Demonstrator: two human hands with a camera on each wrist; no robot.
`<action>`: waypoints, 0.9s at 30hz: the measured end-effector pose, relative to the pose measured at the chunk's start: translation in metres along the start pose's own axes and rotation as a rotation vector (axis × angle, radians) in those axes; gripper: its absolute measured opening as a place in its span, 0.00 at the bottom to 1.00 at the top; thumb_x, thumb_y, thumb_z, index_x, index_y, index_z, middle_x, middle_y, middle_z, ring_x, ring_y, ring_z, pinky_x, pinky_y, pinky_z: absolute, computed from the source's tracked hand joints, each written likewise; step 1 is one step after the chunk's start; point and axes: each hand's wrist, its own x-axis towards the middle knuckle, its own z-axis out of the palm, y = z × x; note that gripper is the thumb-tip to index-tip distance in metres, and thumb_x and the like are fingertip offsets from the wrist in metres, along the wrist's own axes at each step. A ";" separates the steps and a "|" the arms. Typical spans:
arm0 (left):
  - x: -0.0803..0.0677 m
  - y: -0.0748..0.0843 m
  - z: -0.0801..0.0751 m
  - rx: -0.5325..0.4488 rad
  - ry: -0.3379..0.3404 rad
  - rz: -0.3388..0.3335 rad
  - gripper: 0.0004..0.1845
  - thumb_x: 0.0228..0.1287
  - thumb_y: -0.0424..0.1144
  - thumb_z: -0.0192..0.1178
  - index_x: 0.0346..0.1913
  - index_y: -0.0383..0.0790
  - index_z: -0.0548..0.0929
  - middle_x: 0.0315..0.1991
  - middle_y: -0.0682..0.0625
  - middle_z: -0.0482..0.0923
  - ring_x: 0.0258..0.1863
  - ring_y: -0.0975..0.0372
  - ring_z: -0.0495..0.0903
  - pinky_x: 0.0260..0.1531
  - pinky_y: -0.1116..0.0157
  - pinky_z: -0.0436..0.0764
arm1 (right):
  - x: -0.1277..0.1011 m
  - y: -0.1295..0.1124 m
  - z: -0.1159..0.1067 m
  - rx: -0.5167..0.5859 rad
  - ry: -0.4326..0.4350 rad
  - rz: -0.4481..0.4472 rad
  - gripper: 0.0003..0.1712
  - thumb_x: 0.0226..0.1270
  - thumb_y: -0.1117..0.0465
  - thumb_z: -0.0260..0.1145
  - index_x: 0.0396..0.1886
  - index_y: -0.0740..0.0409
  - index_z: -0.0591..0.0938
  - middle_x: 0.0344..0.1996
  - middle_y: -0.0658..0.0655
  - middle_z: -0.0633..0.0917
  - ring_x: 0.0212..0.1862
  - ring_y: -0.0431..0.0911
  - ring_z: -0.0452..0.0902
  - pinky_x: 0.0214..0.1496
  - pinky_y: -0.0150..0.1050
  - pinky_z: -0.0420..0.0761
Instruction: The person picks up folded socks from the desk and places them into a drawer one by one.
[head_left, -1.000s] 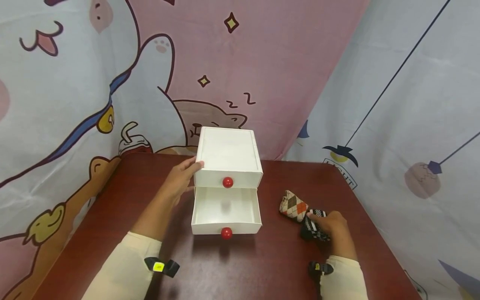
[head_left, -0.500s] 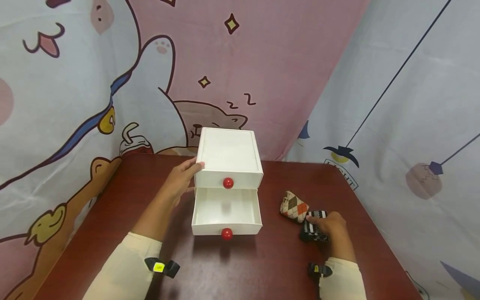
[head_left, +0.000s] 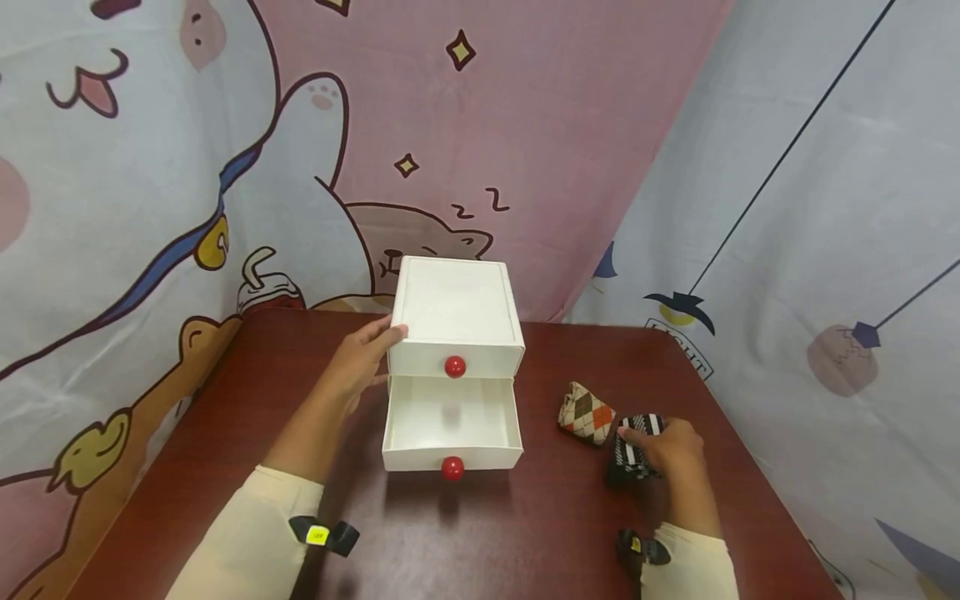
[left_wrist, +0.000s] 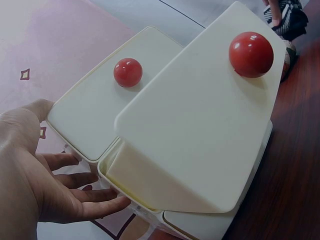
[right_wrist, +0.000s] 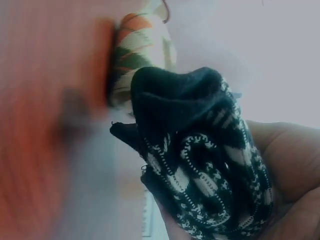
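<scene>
A white drawer box (head_left: 457, 298) stands on the table, its lower drawer (head_left: 408, 459) pulled out and its upper one closed. My left hand (head_left: 357, 363) touches the box's left side, thumb at the top front corner. In the left wrist view the fingers of that hand (left_wrist: 30, 170) extend along the side wall. At the right, my right hand (head_left: 675, 454) grips a folded black-and-white patterned sock (head_left: 634, 454). The right wrist view shows this sock (right_wrist: 200, 160) close up, with its dark cuff uppermost. Left of it lies an argyle sock (head_left: 587, 414) in beige, brown and orange.
Red round knobs (head_left: 454, 367) stick out from both drawer fronts. The reddish-brown table (head_left: 540, 533) extends around the box. Behind and to the sides hangs a cartoon-printed cloth (head_left: 540, 150).
My right hand has shifted slightly to the right with the black-and-white sock, and a gap now shows between it and the argyle sock. My left hand and the box have stayed put.
</scene>
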 end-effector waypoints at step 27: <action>0.001 -0.001 -0.001 -0.024 0.015 -0.010 0.40 0.79 0.57 0.62 0.87 0.51 0.63 0.81 0.38 0.69 0.82 0.40 0.69 0.78 0.35 0.72 | -0.064 -0.083 -0.010 0.165 0.233 -0.287 0.45 0.66 0.35 0.79 0.66 0.66 0.82 0.53 0.71 0.89 0.52 0.60 0.84 0.47 0.47 0.84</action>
